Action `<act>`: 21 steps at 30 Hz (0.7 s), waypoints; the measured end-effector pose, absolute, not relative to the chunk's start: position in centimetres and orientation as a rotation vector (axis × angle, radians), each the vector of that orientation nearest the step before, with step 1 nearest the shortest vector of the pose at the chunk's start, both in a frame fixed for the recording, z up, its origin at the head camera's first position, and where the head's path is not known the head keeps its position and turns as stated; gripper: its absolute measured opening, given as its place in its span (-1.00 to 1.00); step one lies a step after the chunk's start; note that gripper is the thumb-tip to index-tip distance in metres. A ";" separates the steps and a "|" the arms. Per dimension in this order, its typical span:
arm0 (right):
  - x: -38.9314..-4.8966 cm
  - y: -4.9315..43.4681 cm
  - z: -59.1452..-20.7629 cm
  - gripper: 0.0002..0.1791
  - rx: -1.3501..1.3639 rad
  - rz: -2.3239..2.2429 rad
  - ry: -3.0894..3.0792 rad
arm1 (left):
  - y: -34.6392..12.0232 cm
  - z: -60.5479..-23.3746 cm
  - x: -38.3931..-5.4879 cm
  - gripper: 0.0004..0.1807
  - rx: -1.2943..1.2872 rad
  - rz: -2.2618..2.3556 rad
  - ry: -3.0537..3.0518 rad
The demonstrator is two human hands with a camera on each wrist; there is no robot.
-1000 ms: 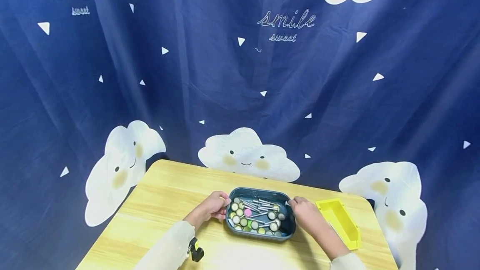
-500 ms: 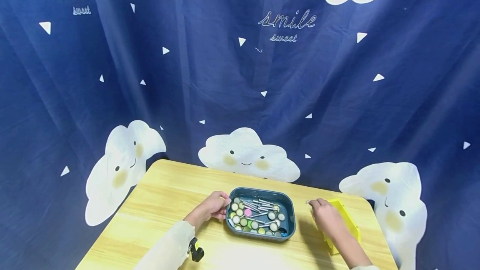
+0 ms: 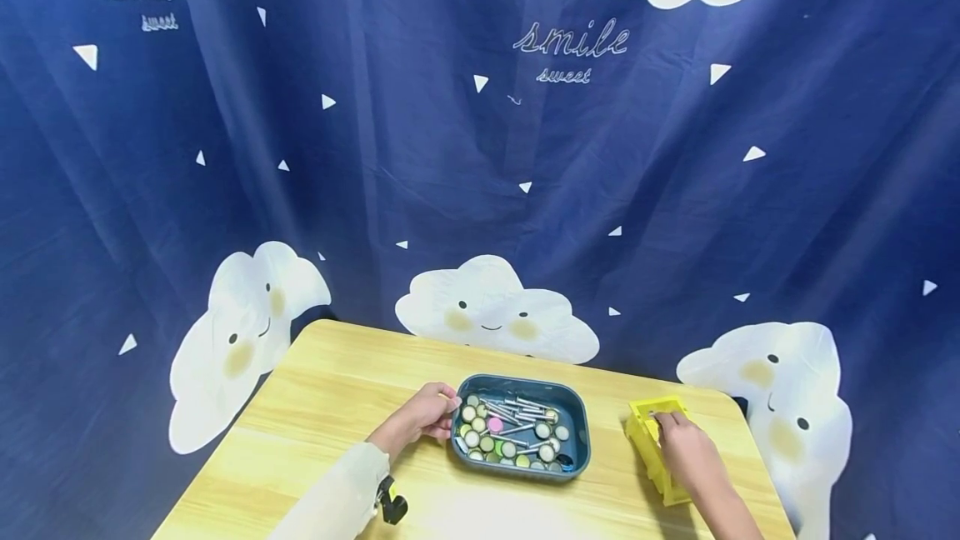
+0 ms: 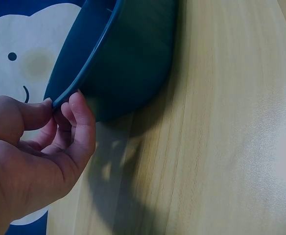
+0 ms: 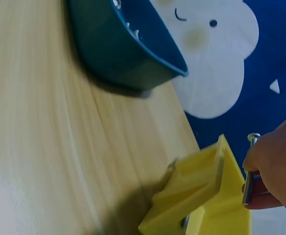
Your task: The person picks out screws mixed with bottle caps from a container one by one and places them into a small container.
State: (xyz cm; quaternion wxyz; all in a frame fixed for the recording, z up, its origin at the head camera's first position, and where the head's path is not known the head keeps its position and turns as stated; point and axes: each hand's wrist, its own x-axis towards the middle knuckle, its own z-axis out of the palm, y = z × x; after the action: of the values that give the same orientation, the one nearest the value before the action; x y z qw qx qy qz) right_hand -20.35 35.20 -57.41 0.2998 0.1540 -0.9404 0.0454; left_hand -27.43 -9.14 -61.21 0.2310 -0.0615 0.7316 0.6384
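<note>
My left hand (image 3: 430,412) pinches the left rim of a dark teal tub (image 3: 517,476), its thumb on top and fingers underneath in the left wrist view. Metal bolts (image 3: 519,412) lie in the tub among many round, cap-like discs (image 3: 487,445), one of them pink. Over at the right, my right hand (image 3: 693,452) is at the mouth of a yellow bin (image 3: 651,455). Between thumb and fingers it pinches a silver bolt (image 5: 249,188), head up, seen beside the bin's edge in the right wrist view. A metal piece (image 5: 184,223) shows inside the bin.
Both containers stand on a light wooden table (image 3: 360,365). Behind it hangs a blue curtain (image 3: 435,190) with white clouds. A black strap piece (image 3: 393,502) is on the left sleeve. Inside the tub's near right corner sits a small black item (image 3: 566,462).
My right hand has moved right from the tub's rim to the yellow bin, carrying the bolt. The bin's near end has swung left. The left hand and tub have stayed put.
</note>
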 end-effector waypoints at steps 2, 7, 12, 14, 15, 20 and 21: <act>-20.3 35.7 -57.7 -0.78 0.380 0.136 -2.519 | -9.2 -61.3 -27.5 -0.81 -0.169 1.751 2.020; -20.2 36.3 -58.2 -0.87 0.289 0.188 -2.659 | -9.4 -61.5 -27.5 -0.80 -0.170 1.738 2.031; -20.4 36.4 -58.1 -0.90 0.196 0.256 -2.831 | -9.5 -61.4 -27.6 -0.79 -0.168 1.736 2.036; -20.6 36.5 -58.2 -0.91 0.180 0.252 -2.882 | -9.5 -61.2 -27.6 -0.80 -0.167 1.734 2.038; -20.7 36.5 -58.3 -0.91 0.172 0.244 -2.918 | -9.5 -61.2 -27.6 -0.80 -0.166 1.733 2.038; -21.1 36.8 -58.8 -0.91 0.157 0.217 -3.008 | -9.4 -61.1 -27.5 -0.80 -0.160 1.734 2.032; -21.1 36.9 -58.8 -0.90 0.151 0.219 -3.025 | -9.4 -61.1 -27.5 -0.80 -0.156 1.735 2.031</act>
State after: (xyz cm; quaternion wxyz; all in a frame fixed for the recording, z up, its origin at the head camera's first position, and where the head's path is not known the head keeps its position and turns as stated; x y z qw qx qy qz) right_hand -21.12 36.87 -58.83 0.0526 0.0498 -0.9948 0.0721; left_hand -27.54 -9.42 -61.12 0.2306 -0.0567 0.7386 0.6309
